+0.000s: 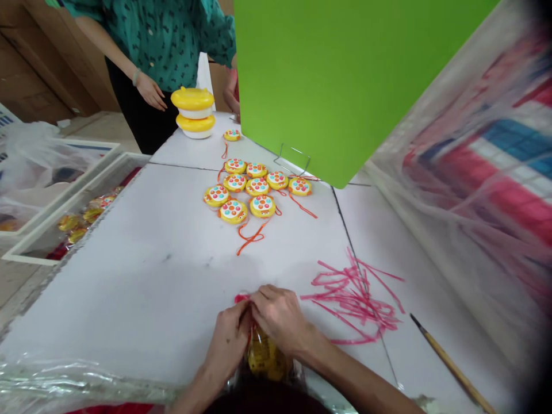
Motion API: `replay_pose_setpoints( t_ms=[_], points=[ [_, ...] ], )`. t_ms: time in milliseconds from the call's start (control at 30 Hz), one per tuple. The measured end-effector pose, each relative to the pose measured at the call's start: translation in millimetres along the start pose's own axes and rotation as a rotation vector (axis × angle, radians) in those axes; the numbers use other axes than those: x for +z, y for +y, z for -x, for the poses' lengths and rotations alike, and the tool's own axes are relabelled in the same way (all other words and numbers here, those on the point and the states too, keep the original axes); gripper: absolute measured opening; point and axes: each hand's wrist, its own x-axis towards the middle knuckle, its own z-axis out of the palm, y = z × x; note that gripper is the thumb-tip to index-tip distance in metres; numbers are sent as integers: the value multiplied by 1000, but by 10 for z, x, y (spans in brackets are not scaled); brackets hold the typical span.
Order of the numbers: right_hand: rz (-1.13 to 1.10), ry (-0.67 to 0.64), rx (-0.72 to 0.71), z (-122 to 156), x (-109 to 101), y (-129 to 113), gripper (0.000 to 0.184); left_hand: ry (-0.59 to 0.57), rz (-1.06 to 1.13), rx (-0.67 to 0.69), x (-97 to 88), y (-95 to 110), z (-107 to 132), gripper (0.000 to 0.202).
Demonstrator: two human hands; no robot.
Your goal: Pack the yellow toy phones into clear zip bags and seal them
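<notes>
My left hand (228, 339) and my right hand (278, 316) meet at the near edge of the white table (150, 276). Both are closed round the top of a clear plastic bag holding a yellow toy (263, 359), with a red twist tie (241, 298) showing at the fingertips. A heap of loose red twist ties (357, 299) lies just right of my right hand. Several round yellow toys with coloured buttons (254, 190) and orange cords sit in a cluster farther back on the table.
Another person in a teal patterned shirt (168, 40) stands at the far end beside two stacked yellow-and-white toys (193, 112). A green panel (345, 80) covers the upper right. White trays (69, 213) with bagged toys lie at left. A wooden stick (452, 368) lies at right.
</notes>
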Motion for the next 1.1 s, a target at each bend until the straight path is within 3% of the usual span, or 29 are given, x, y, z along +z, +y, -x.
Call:
replay_pose_setpoints(
  t_ms=[100,167,300,367,433,500,600,633,767,933,1033,1100],
  points=[
    [-195,93,201,45,-87,199,11,-15,-29,12,-13,-14,33,27],
    [-272,171,360,196,-183,509,12,-28,55,-6,-36,-67,36,25],
    [-48,234,747,782,-449,1318,17,-32,274,-60,-86,-201,-9,24],
    [151,149,929,1095,-601,1580,19,-34,305,-77,-103,-243,-37,24],
    [193,-40,991,1314,-739,1638,23,-42,330,-94,-115,-259,-53,23],
    [34,-227,911,1389,-836,1513,25,-62,373,-110,-124,-255,-57,22],
    [-327,-396,635,1244,-863,1181,19,-85,435,-129,-130,-233,-49,21],
    [-358,-377,575,1148,-837,1080,19,-85,443,-133,-130,-224,-46,21],
    [-175,-87,517,739,-648,854,38,-70,422,-114,-125,-191,-41,20],
    [-88,-40,490,587,-664,864,72,-72,426,-72,-116,-180,-36,19],
    [-258,50,446,668,-813,904,74,-80,425,-64,-119,-171,-37,18],
    [-343,146,479,702,-854,899,60,-76,423,-66,-128,-154,-39,18]
  ],
)
